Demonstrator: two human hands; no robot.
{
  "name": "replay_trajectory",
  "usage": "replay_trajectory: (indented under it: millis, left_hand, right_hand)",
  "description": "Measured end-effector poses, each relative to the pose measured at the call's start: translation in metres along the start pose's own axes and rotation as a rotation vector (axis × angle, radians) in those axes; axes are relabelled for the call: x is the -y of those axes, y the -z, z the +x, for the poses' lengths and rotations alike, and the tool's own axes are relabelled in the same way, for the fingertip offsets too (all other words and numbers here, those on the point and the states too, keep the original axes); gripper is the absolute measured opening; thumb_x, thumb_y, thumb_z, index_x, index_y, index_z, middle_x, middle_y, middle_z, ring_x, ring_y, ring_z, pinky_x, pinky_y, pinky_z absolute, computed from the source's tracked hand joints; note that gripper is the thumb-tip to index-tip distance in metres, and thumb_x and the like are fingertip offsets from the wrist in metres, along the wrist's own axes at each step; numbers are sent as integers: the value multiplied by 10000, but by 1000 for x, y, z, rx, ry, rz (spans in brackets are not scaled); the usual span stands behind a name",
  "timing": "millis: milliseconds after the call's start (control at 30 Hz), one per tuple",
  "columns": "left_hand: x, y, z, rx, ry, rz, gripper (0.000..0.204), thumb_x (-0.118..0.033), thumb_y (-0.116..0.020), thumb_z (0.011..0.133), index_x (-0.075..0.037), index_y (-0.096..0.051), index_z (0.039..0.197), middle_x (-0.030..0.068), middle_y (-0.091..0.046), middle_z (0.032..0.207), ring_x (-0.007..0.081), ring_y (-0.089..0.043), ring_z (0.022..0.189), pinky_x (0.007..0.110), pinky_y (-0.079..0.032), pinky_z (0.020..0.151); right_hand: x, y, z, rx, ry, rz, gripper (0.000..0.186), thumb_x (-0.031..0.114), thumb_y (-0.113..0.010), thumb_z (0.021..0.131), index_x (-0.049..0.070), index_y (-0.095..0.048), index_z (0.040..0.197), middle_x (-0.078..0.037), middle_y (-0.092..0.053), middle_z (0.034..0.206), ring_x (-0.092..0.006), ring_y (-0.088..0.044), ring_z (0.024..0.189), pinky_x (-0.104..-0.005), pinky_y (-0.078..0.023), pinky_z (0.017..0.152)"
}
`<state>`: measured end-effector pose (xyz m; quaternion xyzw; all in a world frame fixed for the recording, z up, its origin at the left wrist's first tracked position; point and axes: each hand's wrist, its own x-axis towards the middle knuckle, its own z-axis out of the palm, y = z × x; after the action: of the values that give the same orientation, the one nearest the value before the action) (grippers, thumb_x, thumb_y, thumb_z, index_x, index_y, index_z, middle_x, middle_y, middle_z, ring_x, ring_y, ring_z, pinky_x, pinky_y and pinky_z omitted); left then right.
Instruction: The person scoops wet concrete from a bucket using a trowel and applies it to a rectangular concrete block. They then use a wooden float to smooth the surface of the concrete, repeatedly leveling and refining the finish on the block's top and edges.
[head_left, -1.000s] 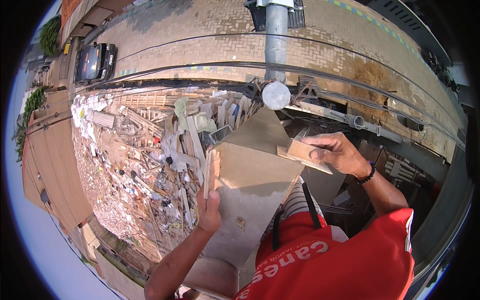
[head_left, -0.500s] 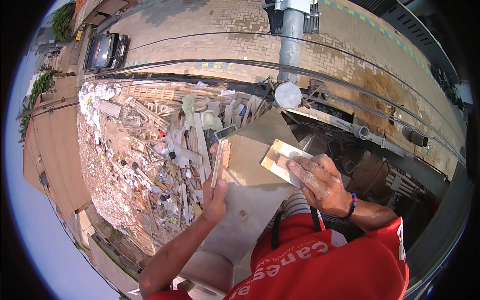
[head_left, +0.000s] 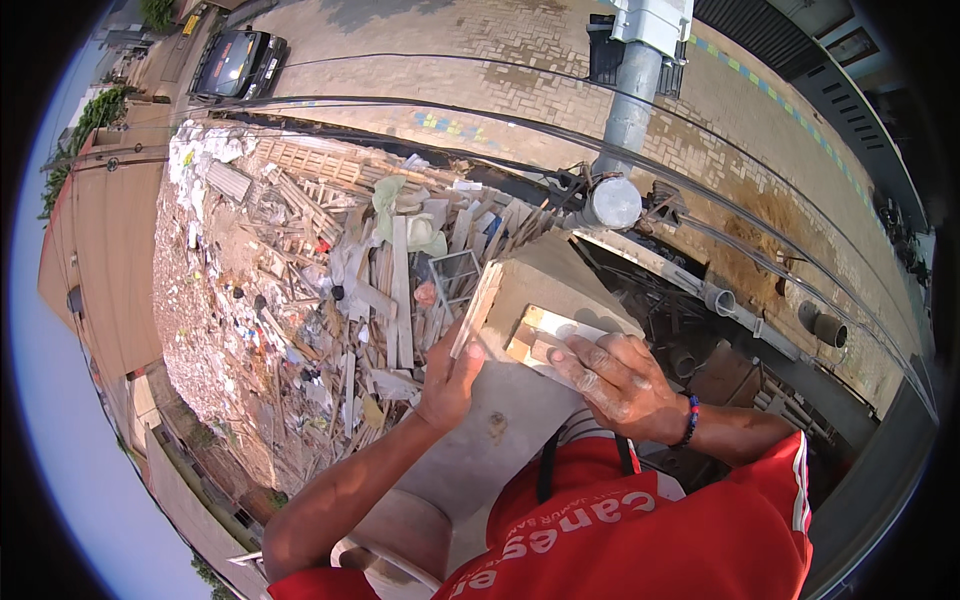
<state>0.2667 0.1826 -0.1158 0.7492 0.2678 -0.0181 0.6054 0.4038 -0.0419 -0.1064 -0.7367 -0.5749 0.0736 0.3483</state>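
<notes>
My left hand (head_left: 447,385) grips a narrow wooden strip (head_left: 478,308), held on edge along the left side of a cement-topped ledge (head_left: 490,410). Thumb and fingers are closed around its near end. In my right hand (head_left: 632,385) is a pale wooden plastering float (head_left: 537,328), its handle under my fingers. The float lies over the damp, darker cement (head_left: 565,262) at the far part of the ledge, close beside the strip. Dried grey smears coat the right fingers. The float's underside is hidden, as is most of its handle.
A round tub (head_left: 405,530) stands near my left elbow. Far below on the left spreads a heap of scrap wood and rubbish (head_left: 300,300). Cables (head_left: 480,112) cross beyond the ledge, near a grey pole (head_left: 632,105). Pipes (head_left: 720,300) run at right.
The float has moved left over the damp cement, closer to the wooden strip. My view has shifted a little, and both hands keep their grip.
</notes>
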Motion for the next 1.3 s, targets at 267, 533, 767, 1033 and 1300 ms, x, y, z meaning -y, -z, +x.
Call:
replay_trajectory:
  millis: [267, 533, 767, 1033, 1300]
  left_hand:
    - [-2, 1, 2, 43, -40, -68, 558, -385, -468, 977, 59, -475, 1314, 75, -566, 842, 120, -455, 730, 285, -387, 644]
    - [-6, 0, 7, 75, -60, -118, 597, -418, -455, 978, 56, -454, 1341, 88, -593, 958, 108, -457, 762, 266, -401, 680]
    - [2, 4, 1, 61, -3, -45, 578, -388, -454, 981, 68, -454, 1337, 75, -578, 866, 125, -438, 728, 284, -396, 661]
    - [8, 5, -6, 14, 15, 21, 542, -335, -442, 988, 76, -448, 1341, 96, -590, 942, 155, -485, 795, 311, -420, 707]
    - [10, 3, -4, -17, 36, -20, 425, -370, -460, 975, 31, -538, 1090, -31, -386, 735, 79, -330, 683, 265, -293, 590]
  right_hand:
    - [-23, 12, 28, -108, -47, 17, 597, 23, -681, 675, 10, -579, 1263, -150, -613, 1150, -259, -570, 883, -360, -461, 734]
    - [4, 1, 17, 62, 134, 126, 620, 71, -697, 660, 23, -587, 1268, -115, -618, 1083, -235, -558, 848, -359, -460, 728]
    - [-18, -4, 39, -68, -27, -18, 642, 9, -689, 644, -1, -570, 1274, -158, -612, 1121, -272, -569, 870, -375, -470, 753]
    - [-8, 8, 14, -94, 53, 76, 632, 76, -692, 660, 45, -583, 1282, -106, -616, 1171, -220, -539, 836, -332, -456, 719]
    - [14, -14, -25, 41, 65, 157, 619, 108, -667, 704, 58, -563, 1313, -126, -586, 1234, -221, -556, 913, -344, -474, 786]
